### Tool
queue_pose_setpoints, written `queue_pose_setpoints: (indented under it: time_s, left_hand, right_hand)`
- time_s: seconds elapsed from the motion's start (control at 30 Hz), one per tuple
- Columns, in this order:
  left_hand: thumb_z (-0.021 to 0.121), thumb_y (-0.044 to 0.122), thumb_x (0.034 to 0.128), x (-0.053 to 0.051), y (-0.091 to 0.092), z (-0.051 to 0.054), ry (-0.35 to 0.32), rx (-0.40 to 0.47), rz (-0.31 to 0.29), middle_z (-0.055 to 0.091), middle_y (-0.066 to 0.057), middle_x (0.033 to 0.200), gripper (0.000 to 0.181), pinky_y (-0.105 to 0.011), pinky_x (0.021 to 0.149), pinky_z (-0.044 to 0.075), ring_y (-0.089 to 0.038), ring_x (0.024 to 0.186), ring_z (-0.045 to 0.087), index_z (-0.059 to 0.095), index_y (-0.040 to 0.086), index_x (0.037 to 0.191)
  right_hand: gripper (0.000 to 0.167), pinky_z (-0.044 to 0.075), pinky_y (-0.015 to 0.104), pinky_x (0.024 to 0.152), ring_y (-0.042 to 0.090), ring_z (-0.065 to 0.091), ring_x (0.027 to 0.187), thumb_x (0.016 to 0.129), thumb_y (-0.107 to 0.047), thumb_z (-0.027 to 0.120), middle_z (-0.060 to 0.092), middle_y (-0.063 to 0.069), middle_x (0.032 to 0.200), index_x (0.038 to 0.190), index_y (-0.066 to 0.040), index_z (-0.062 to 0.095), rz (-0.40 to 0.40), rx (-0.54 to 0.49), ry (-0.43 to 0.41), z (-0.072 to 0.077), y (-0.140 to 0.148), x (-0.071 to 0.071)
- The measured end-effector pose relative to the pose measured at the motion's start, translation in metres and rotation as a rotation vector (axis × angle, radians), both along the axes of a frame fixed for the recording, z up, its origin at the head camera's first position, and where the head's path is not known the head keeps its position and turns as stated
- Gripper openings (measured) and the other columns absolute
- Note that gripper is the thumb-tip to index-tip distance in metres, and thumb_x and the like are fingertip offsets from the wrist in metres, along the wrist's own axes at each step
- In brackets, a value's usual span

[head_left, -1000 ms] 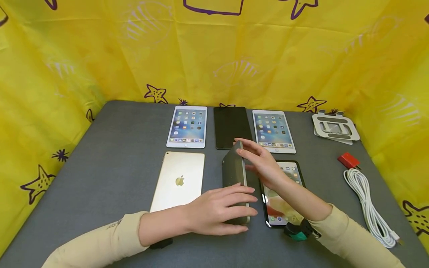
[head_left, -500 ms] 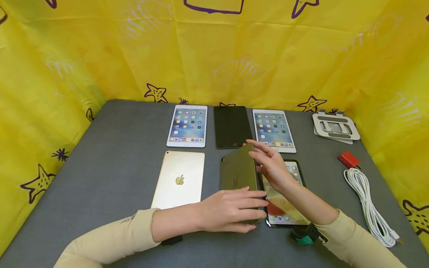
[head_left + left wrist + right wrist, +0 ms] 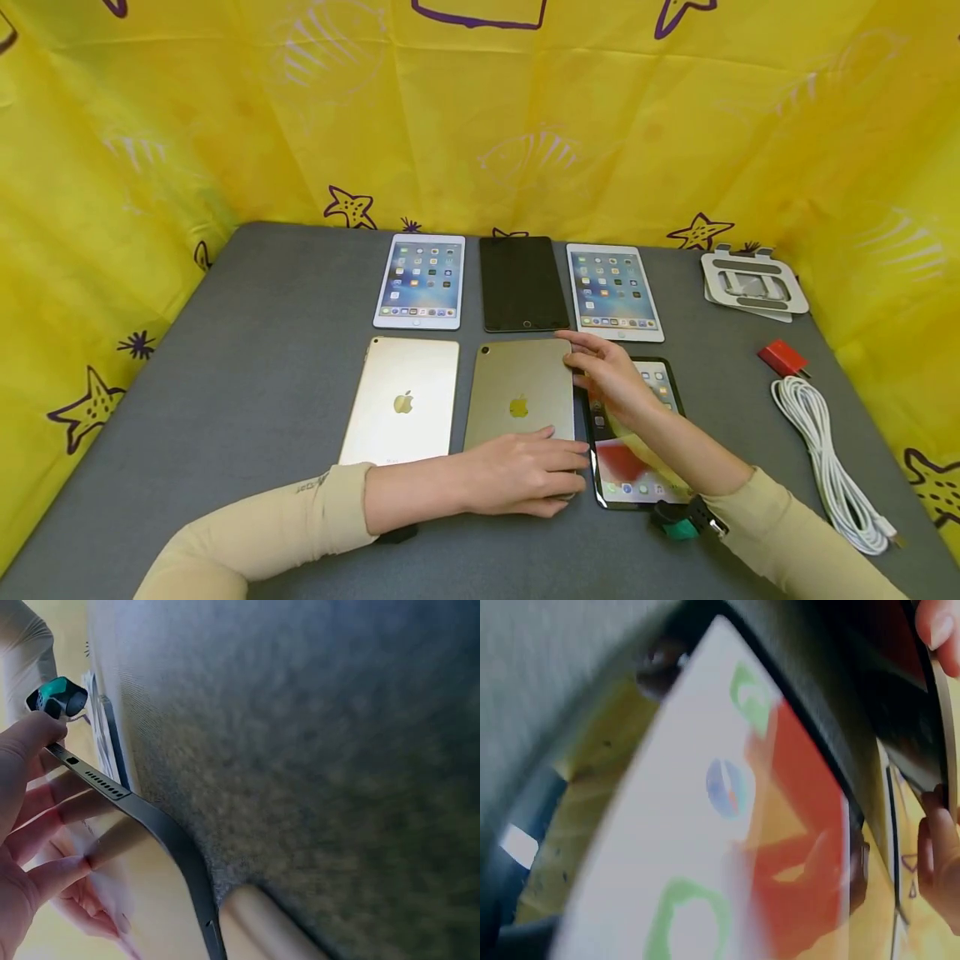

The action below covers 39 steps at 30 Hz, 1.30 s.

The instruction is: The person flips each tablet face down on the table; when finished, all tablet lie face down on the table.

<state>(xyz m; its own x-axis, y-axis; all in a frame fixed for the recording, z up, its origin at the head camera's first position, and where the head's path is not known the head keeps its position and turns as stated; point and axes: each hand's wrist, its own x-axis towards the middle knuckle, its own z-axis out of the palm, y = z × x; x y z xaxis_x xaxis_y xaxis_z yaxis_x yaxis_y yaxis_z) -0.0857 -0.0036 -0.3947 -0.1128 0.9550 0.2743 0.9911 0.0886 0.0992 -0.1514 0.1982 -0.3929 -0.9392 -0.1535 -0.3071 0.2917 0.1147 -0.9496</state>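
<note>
A gold-grey tablet (image 3: 517,387), with an apple logo on its back, lies back upward and slightly tilted between two others. My left hand (image 3: 517,473) grips its lower right part; in the left wrist view the thumb meets the ported edge of the tablet (image 3: 161,821) while fingers lie against its back. At the upper right corner my right hand (image 3: 611,375) pinches the long edge between thumb and fingers. Beneath my right forearm rests a black-rimmed tablet (image 3: 637,467) with its screen lit. The held tablet's dark screen side (image 3: 896,712) shows in the right wrist view.
Left of the held tablet lies a pale gold tablet (image 3: 405,375), back up. Behind stand in a row a white tablet (image 3: 420,279), a black tablet (image 3: 522,283) and another white tablet (image 3: 615,292). Rightward are a folding stand (image 3: 753,283), red charger (image 3: 782,358) and white cable (image 3: 817,458).
The held tablet has turned from standing on its long edge to nearly flat, back upward. Both hands have shifted right and come down with it.
</note>
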Motion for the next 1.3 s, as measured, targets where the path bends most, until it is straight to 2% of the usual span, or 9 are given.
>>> queue_pose_setpoints:
  time_s: [0.1, 0.17, 0.23, 0.33, 0.4, 0.53, 0.73, 1.2, 1.3]
  left_hand:
    - [0.057, 0.026, 0.0977, -0.001, 0.004, 0.0, 0.011, -0.054, 0.014, 0.062, -0.003, 0.129, 0.024, -0.042, 0.105, 0.041, -0.017, 0.131, 0.048, 0.068, 0.017, 0.117]
    - [0.057, 0.026, 0.0978, -0.002, 0.008, 0.0, 0.001, -0.087, 0.025, 0.062, -0.002, 0.129, 0.025, -0.042, 0.105, 0.041, -0.016, 0.131, 0.048, 0.069, 0.017, 0.117]
    - [0.056, 0.026, 0.098, -0.002, 0.011, 0.0, -0.006, -0.119, 0.037, 0.062, -0.001, 0.128, 0.025, -0.041, 0.105, 0.041, -0.016, 0.131, 0.047, 0.068, 0.017, 0.117]
    - [0.056, 0.027, 0.0977, -0.002, 0.014, -0.001, -0.001, -0.157, 0.055, 0.062, 0.0, 0.128, 0.024, -0.041, 0.105, 0.042, -0.015, 0.131, 0.047, 0.068, 0.018, 0.117]
    - [0.057, 0.027, 0.0974, -0.002, 0.015, -0.003, 0.003, -0.178, 0.066, 0.062, 0.001, 0.127, 0.024, -0.042, 0.104, 0.042, -0.015, 0.131, 0.047, 0.068, 0.018, 0.117]
    - [0.058, 0.028, 0.0971, -0.001, 0.018, -0.007, 0.023, -0.214, 0.08, 0.063, 0.002, 0.126, 0.024, -0.041, 0.103, 0.043, -0.014, 0.13, 0.048, 0.069, 0.02, 0.117]
    - [0.058, 0.028, 0.0963, -0.001, 0.023, -0.011, 0.089, -0.218, 0.091, 0.064, 0.004, 0.122, 0.022, -0.04, 0.101, 0.046, -0.012, 0.126, 0.05, 0.07, 0.021, 0.113]
    - [0.056, 0.032, 0.0986, 0.002, 0.023, -0.014, 0.151, -0.243, 0.109, 0.06, 0.003, 0.125, 0.026, -0.04, 0.104, 0.043, -0.013, 0.127, 0.048, 0.066, 0.02, 0.12]
    - [0.056, 0.032, 0.0987, 0.002, 0.022, -0.015, 0.138, -0.244, 0.11, 0.06, 0.003, 0.124, 0.026, -0.039, 0.103, 0.043, -0.013, 0.125, 0.049, 0.066, 0.02, 0.12]
  right_hand:
    - [0.042, 0.046, 0.018, 0.062, 0.007, 0.046, 0.065, 0.096, -0.012, 0.056, 0.056, 0.008, 0.109, 0.138, -0.006, 0.054, 0.047, 0.132, 0.059, -0.002, 0.003, -0.004]
    - [0.04, 0.048, 0.021, 0.069, 0.011, 0.053, 0.074, 0.097, -0.013, 0.056, 0.061, 0.012, 0.107, 0.136, -0.005, 0.057, 0.08, 0.225, 0.113, -0.003, 0.005, -0.007]
    - [0.038, 0.049, 0.025, 0.075, 0.02, 0.056, 0.085, 0.097, -0.012, 0.055, 0.06, 0.015, 0.126, 0.134, -0.004, 0.058, 0.116, 0.312, 0.183, -0.004, 0.007, -0.009]
    - [0.034, 0.048, 0.03, 0.074, 0.029, 0.06, 0.097, 0.098, -0.012, 0.056, 0.063, 0.017, 0.125, 0.13, -0.006, 0.062, 0.149, 0.453, 0.273, -0.005, 0.009, -0.012]
    - [0.032, 0.048, 0.033, 0.071, 0.031, 0.06, 0.097, 0.097, -0.012, 0.057, 0.065, 0.016, 0.122, 0.128, -0.007, 0.064, 0.168, 0.53, 0.325, -0.007, 0.009, -0.014]
    - [0.031, 0.049, 0.034, 0.074, 0.026, 0.063, 0.098, 0.095, -0.011, 0.058, 0.066, 0.014, 0.12, 0.124, -0.007, 0.067, 0.215, 0.632, 0.403, -0.01, 0.009, -0.016]
    - [0.034, 0.051, 0.041, 0.076, 0.028, 0.062, 0.093, 0.092, -0.01, 0.06, 0.065, 0.017, 0.118, 0.124, -0.004, 0.066, 0.28, 0.701, 0.503, -0.013, 0.007, -0.017]
    - [0.035, 0.052, 0.045, 0.081, 0.029, 0.062, 0.095, 0.092, -0.007, 0.059, 0.063, 0.017, 0.113, 0.126, -0.001, 0.063, 0.306, 0.694, 0.506, -0.011, 0.007, -0.016]
    - [0.034, 0.052, 0.045, 0.082, 0.029, 0.062, 0.095, 0.092, -0.007, 0.059, 0.062, 0.018, 0.114, 0.125, 0.0, 0.063, 0.307, 0.696, 0.507, -0.009, 0.006, -0.015]
